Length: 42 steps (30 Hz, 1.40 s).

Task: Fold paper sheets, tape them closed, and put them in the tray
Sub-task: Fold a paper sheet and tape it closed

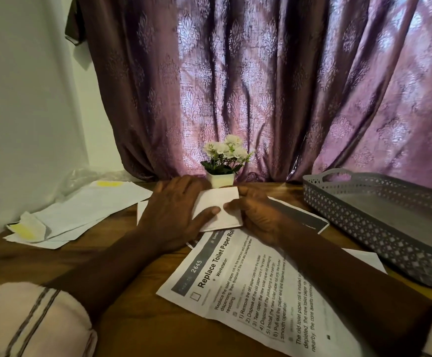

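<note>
Your left hand (176, 215) presses flat on the folded sheet (218, 200); your right hand (254, 215) pinches its right edge. The tray (351, 212) lies right of that grip, nearer that hand.

Under the left hand (173, 215), left part of the folded paper (221, 211) hidden. Bottom edge cuts the printed sheet (248, 292), small print blurred; right edge cuts the tray (351, 217).

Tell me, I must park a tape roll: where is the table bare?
The table is bare near the front edge, between the white sheets and the printed sheet. The grey tray looks free inside. Crowded: the middle, where left hand presses and right hand pinches the folded paper.
</note>
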Tool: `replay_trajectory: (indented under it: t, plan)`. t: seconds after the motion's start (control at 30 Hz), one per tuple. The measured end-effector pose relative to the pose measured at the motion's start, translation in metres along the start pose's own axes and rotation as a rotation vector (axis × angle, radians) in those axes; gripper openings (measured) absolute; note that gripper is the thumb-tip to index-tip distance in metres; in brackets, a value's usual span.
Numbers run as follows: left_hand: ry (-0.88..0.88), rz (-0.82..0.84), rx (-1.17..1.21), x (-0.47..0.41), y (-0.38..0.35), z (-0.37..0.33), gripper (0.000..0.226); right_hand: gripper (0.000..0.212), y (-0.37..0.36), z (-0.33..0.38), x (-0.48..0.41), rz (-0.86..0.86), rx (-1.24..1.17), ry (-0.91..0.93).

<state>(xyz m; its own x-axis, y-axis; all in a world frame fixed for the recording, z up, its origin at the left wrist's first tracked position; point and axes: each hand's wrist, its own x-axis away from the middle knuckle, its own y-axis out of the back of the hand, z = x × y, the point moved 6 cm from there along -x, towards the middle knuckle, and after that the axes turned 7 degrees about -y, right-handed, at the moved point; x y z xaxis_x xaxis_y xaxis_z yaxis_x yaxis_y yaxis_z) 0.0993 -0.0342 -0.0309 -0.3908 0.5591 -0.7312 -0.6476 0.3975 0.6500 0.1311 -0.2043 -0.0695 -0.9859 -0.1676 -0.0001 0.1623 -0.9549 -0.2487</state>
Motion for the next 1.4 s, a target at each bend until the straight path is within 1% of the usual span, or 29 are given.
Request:
replay_trajectory:
  t: [0.07,0.1,0.17,0.23,0.27,0.3,0.33,0.37,0.4,0.43,0.47,0.53,0.57,0.63,0.67,0.7,0.77,0.9,0.97,1.07,1.1,1.13,1.2,1.23,1.3,1.4]
  plan:
    - [0.077,-0.045,0.061,0.000,0.001,0.005,0.032,0.029,-0.006,0.001,0.001,0.005,0.012,0.019]
    - [0.110,-0.069,0.065,0.001,0.000,0.008,0.028,0.026,-0.008,0.003,0.002,-0.013,0.030,0.041]
    - [0.148,-0.080,0.038,0.003,-0.005,0.015,0.032,0.030,-0.007,0.007,0.003,-0.103,0.047,0.100]
    - [0.194,-0.021,0.039,0.005,-0.011,0.024,0.040,0.023,-0.002,0.008,0.005,-0.231,0.125,0.166]
    - [0.227,0.034,0.047,0.006,-0.015,0.028,0.043,0.016,0.002,0.009,0.005,-0.320,0.262,0.232]
    - [0.255,0.095,0.052,0.007,-0.019,0.033,0.046,0.007,0.002,0.013,0.008,-0.425,0.497,0.326]
    - [0.267,0.160,0.050,0.008,-0.023,0.036,0.047,0.004,-0.002,0.017,0.013,-0.508,0.762,0.428]
    - [0.271,0.213,0.051,0.009,-0.027,0.038,0.047,0.009,-0.013,0.019,0.019,-0.541,0.999,0.523]
    - [0.277,0.249,0.064,0.010,-0.029,0.040,0.047,0.013,-0.027,0.019,0.024,-0.509,1.168,0.604]
    - [0.284,0.262,0.092,0.011,-0.031,0.041,0.047,0.016,-0.042,0.017,0.029,-0.428,1.273,0.643]
    - [0.294,0.260,0.135,0.013,-0.032,0.043,0.047,0.018,-0.054,0.012,0.031,-0.319,1.314,0.636]
    - [0.304,0.264,0.197,0.013,-0.033,0.043,0.048,0.030,-0.067,-0.005,0.025,-0.152,1.294,0.515]
    - [0.305,0.281,0.191,0.013,-0.032,0.041,0.046,0.041,-0.068,-0.013,0.020,-0.116,1.275,0.440]
    - [0.315,0.339,0.121,0.012,-0.029,0.042,0.033,0.062,-0.064,-0.021,0.011,-0.102,1.219,0.328]
    - [0.330,0.371,0.059,0.013,-0.026,0.047,0.026,0.065,-0.061,-0.023,0.006,-0.095,1.189,0.306]
    - [0.354,0.396,0.008,0.015,-0.022,0.054,0.022,0.060,-0.060,-0.023,0.004,-0.095,1.192,0.291]
    - [0.424,0.438,-0.056,0.023,-0.015,0.076,0.024,0.043,-0.057,-0.022,0.002,-0.097,1.257,0.293]
    - [0.587,0.475,-0.188,0.047,0.000,0.113,0.029,0.031,-0.059,-0.022,0.004,-0.085,1.302,0.320]
    - [0.625,0.416,-0.242,0.055,0.007,0.123,0.030,0.028,-0.061,-0.023,0.006,-0.092,1.358,0.333]
    - [0.664,0.253,-0.281,0.061,0.022,0.133,0.030,0.030,-0.066,-0.022,0.009,-0.090,1.425,0.342]
    - [0.668,0.237,-0.277,0.062,0.021,0.136,0.035,0.030,-0.067,-0.022,0.010,-0.094,1.445,0.346]
    - [0.685,0.272,-0.283,0.065,0.019,0.139,0.044,0.030,-0.069,-0.020,0.011,-0.094,1.457,0.350]
    - [0.734,0.400,-0.307,0.070,0.010,0.145,0.062,0.030,-0.072,-0.018,0.013,-0.099,1.473,0.359]
    - [0.758,0.456,-0.303,0.074,0.005,0.151,0.064,0.030,-0.072,-0.018,0.013,-0.101,1.479,0.361]
    - [0.788,0.504,-0.263,0.076,0.001,0.158,0.057,0.029,-0.074,-0.017,0.014,-0.099,1.499,0.366]
    - [0.724,0.471,-0.315,0.068,0.002,0.158,0.041,0.029,-0.074,-0.016,0.014,-0.085,1.531,0.376]
